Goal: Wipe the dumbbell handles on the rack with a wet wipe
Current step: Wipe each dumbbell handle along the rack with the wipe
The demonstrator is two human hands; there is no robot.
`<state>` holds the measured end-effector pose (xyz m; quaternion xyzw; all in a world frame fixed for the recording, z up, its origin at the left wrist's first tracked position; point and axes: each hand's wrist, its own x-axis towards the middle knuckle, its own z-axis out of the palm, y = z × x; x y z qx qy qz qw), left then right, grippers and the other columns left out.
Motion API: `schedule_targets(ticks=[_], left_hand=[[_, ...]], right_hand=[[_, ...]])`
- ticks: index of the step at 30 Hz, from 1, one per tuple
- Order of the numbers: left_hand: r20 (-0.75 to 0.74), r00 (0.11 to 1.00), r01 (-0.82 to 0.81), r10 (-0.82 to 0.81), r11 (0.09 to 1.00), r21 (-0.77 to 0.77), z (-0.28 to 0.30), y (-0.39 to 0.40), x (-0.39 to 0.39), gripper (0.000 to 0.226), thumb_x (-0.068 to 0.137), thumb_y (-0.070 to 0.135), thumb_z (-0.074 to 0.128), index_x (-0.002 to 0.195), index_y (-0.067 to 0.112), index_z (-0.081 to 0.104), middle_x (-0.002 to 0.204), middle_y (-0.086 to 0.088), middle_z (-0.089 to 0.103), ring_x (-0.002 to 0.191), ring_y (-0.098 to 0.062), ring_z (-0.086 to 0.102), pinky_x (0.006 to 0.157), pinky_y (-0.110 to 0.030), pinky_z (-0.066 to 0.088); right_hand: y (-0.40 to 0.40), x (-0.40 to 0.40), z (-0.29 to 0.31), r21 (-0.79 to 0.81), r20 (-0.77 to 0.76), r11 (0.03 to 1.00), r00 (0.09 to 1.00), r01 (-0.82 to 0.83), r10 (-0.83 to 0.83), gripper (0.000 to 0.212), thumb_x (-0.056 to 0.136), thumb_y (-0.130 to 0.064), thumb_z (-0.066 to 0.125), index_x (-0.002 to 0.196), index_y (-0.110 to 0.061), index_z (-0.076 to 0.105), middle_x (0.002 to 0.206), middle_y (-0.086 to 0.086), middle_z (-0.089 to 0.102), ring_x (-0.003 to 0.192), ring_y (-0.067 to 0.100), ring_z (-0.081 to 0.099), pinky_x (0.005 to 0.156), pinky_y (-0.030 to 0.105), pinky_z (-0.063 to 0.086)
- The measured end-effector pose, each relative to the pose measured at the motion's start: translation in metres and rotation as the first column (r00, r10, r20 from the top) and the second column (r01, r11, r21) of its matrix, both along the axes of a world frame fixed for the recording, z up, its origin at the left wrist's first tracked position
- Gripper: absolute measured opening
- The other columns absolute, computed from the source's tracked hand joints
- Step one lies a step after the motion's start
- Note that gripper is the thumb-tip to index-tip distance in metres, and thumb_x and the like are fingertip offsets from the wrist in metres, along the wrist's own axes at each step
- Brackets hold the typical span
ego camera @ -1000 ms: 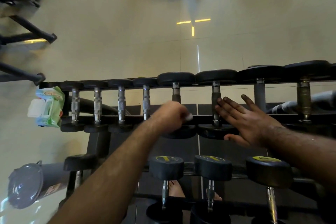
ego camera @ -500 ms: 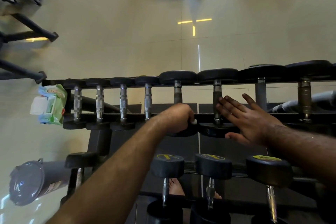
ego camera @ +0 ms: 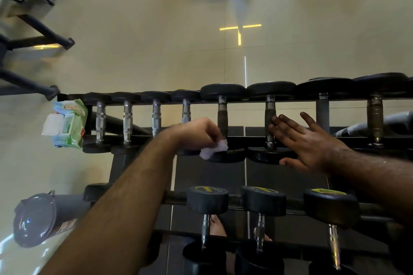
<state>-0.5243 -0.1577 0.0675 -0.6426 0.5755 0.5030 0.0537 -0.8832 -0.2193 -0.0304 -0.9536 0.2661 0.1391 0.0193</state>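
The left hand (ego camera: 196,134) is pinching a crumpled white wet wipe (ego camera: 213,151) in curled fingers, holding it against the lower end of a dark, worn metal dumbbell handle (ego camera: 222,119) on the top tier of the black steel rack (ego camera: 312,139). Just right of that grip, the right hand (ego camera: 306,143) is lying open with fingers straight, its fingertips touching the neighbouring dark dumbbell handle (ego camera: 269,116). Well left of the grip, a green-and-blue plastic pack of wipes (ego camera: 66,124) is sitting at the rack's end.
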Motion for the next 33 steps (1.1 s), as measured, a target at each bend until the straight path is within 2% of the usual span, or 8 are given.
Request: schedule_targets(ticks=[7,11,13,18,24,26,29,33], left_hand=[[-0.312,0.842,-0.491,0.439,0.865,-0.108,0.018,0.034,0.017,0.024,0.098,-0.001,0.059,0.104,0.014,0.076,0.105,-0.011,0.076,0.095,-0.019,0.073,0.082,-0.034,0.063],[-0.371,0.697,-0.678,0.614,0.732,-0.062,0.011,0.052,0.027,0.022,0.099,0.0,0.058,0.111,0.011,0.073,0.107,-0.009,0.074,0.094,-0.018,0.073,0.067,-0.021,0.057],[-0.408,0.543,-0.788,0.734,0.613,0.053,0.002,0.059,0.032,0.029,0.098,-0.004,0.057,0.12,0.011,0.071,0.114,-0.011,0.074,0.098,-0.021,0.073,0.065,-0.024,0.059],[-0.522,0.058,-0.862,0.851,0.306,0.404,-0.009,0.074,0.047,0.039,0.094,-0.017,0.046,0.124,0.001,0.066,0.109,-0.023,0.071,0.084,-0.027,0.072,0.064,-0.034,0.061],[-0.572,-0.245,-0.804,0.783,0.166,0.571,-0.009,0.094,0.078,0.037,0.098,0.008,0.054,0.132,-0.005,0.059,0.117,-0.022,0.065,0.097,-0.033,0.066,0.082,-0.045,0.061],[-0.584,-0.232,-0.806,0.778,0.183,0.564,-0.018,0.097,0.087,0.039,0.096,0.016,0.068,0.13,-0.002,0.063,0.115,-0.02,0.069,0.092,-0.029,0.071,0.08,-0.042,0.061],[-0.602,-0.044,-0.87,0.797,0.266,0.414,-0.023,0.097,0.089,0.038,0.089,0.001,0.075,0.126,-0.001,0.067,0.118,-0.023,0.073,0.09,-0.026,0.075,0.077,-0.04,0.062],[-0.635,0.017,-0.899,0.773,0.29,0.329,-0.018,0.093,0.089,0.022,0.089,-0.006,0.072,0.109,0.002,0.07,0.097,-0.017,0.075,0.079,-0.021,0.074,0.079,-0.041,0.061]], right_hand=[[0.004,0.013,0.024,0.171,-0.118,0.978,0.988,0.118,-0.098,0.105,0.09,-0.089,-0.007,0.171,-0.023,-0.006,0.178,0.007,-0.014,0.165,0.025,-0.012,0.131,0.059,-0.008],[0.036,0.069,0.045,0.076,0.209,0.991,0.97,0.106,-0.12,0.08,0.097,-0.071,0.04,0.151,-0.014,0.055,0.154,0.015,0.057,0.145,0.037,0.053,0.117,0.059,0.042],[0.055,0.119,0.045,0.028,0.352,1.0,0.936,0.011,-0.02,0.06,0.1,-0.059,0.044,0.138,-0.016,0.063,0.136,0.011,0.068,0.126,0.033,0.066,0.106,0.051,0.053],[0.08,0.235,0.053,0.156,-0.073,0.98,0.991,0.125,-0.115,0.054,0.096,-0.067,0.056,0.126,-0.022,0.065,0.122,0.003,0.067,0.113,0.026,0.063,0.097,0.046,0.051],[0.098,0.28,0.048,-0.021,-0.37,0.971,0.9,0.237,-0.228,0.036,0.093,-0.025,0.07,0.127,-0.012,0.069,0.122,0.013,0.065,0.11,0.033,0.063,0.086,0.049,0.057],[0.099,0.287,0.048,-0.058,-0.381,0.972,0.895,0.228,-0.233,0.03,0.097,-0.022,0.067,0.125,-0.011,0.07,0.121,0.014,0.066,0.109,0.034,0.063,0.085,0.048,0.058],[0.099,0.285,0.041,-0.073,-0.326,0.974,0.918,0.213,-0.226,0.028,0.102,-0.02,0.06,0.127,-0.011,0.07,0.125,0.014,0.067,0.115,0.033,0.062,0.094,0.048,0.055],[0.099,0.251,0.029,0.036,-0.066,0.961,0.961,0.273,-0.27,0.037,0.099,-0.037,0.067,0.131,-0.018,0.067,0.132,0.004,0.066,0.128,0.028,0.055,0.108,0.05,0.045]])
